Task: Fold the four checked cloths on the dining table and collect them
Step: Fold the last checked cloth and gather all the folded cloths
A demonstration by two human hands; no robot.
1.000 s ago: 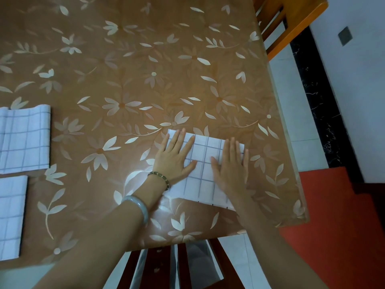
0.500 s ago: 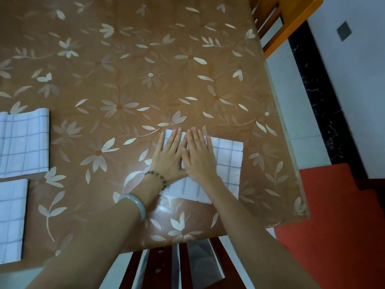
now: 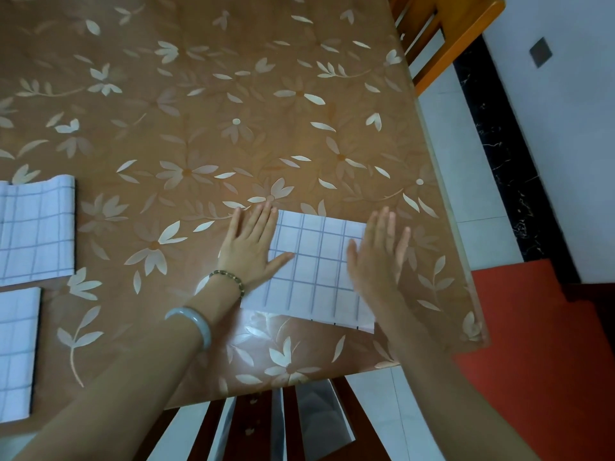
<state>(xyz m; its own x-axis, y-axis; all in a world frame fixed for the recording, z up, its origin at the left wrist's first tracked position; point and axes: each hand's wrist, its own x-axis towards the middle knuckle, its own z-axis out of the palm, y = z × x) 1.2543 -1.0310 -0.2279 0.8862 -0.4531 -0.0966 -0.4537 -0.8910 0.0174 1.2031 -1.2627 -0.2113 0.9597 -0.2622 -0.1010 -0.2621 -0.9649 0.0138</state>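
Head view, looking down on the dining table (image 3: pixel 199 111), which has a brown floral cover.

Left hand (image 3: pixel 251 247): flat, palm down. Fingers (image 3: pixel 263 217) straight and close together, thumb splayed toward the other hand. It holds nothing. The thumb and the thumb side of the palm rest on the folded checked cloth (image 3: pixel 319 271); the fingertips reach just past the cloth's far left corner onto bare table.

Right hand (image 3: pixel 376 257): flat, palm down, fingers (image 3: pixel 382 224) straight and slightly fanned, gripping nothing. It is motion-blurred, so I cannot tell whether it is pressing or just above the cloth. It covers the cloth's right edge, and the outer fingers lie beyond that edge.

The cloth lies between the two hands as a neat rectangle, its open centre exposed between the thumbs and its near edge below the wrists, close to the table's near edge.

Well off to the little-finger side of the left hand are two more checked cloths, the upper cloth (image 3: pixel 36 231) and the lower cloth (image 3: pixel 16 354), both folded and cut off by the frame.

Left wrist: bead bracelet (image 3: pixel 229 281), with a pale bangle (image 3: pixel 193 324) further up the forearm.

Beyond the right fingertips is an orange wooden chair (image 3: pixel 442 38). Under the wrists is a dark chair (image 3: pixel 266 424).
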